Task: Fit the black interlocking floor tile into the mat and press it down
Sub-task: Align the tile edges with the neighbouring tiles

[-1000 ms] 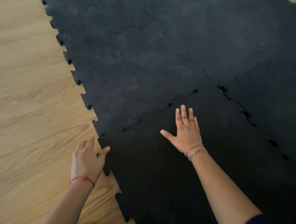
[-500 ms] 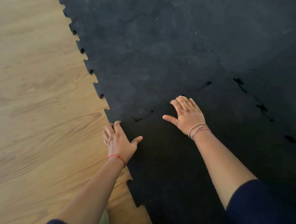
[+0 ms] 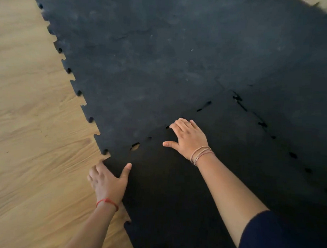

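Wood floor [image 3: 29,119] left of us; gappy seam [image 3: 135,146] between tile [image 3: 174,207] and mat [image 3: 161,58] runs from left hand [image 3: 108,181], grip unclear, to splayed right hand [image 3: 188,137] pressing it.

Two hands (left hand [image 3: 107,182], right hand [image 3: 188,138]), one tile [image 3: 174,202], one mat [image 3: 161,58].

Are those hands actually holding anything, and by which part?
The left hand seems to pinch the black tile at its left corner, thumb on top. The right hand only presses its far edge.
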The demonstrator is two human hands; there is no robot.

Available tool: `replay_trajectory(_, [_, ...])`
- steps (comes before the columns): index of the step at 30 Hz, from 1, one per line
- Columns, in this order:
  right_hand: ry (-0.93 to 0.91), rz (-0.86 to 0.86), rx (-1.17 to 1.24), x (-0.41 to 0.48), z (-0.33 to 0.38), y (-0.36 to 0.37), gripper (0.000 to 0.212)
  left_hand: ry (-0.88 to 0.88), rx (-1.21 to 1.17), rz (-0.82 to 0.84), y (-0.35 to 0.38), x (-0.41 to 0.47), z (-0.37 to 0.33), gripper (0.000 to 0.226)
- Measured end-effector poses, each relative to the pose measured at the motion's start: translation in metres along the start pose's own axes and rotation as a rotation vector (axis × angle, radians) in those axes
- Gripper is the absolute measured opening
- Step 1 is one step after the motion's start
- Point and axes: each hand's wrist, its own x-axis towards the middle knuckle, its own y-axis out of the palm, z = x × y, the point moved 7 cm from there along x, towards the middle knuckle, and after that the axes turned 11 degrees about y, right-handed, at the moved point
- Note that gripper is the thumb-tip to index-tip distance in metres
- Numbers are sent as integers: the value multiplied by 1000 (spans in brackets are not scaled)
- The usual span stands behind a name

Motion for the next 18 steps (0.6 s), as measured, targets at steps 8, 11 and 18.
replay_trajectory(8, [13, 16, -27, 4, -6, 2, 75, 22, -53, 3, 2, 3, -3, 81])
replay_trajectory(11, [3, -14, -17, 5, -5, -9, 69, 69, -126, -97, -12, -3, -10, 77])
replay_trajectory(18, [41, 6, -45, 11, -5, 0, 68, 74, -1, 38, 0, 10, 0, 76])
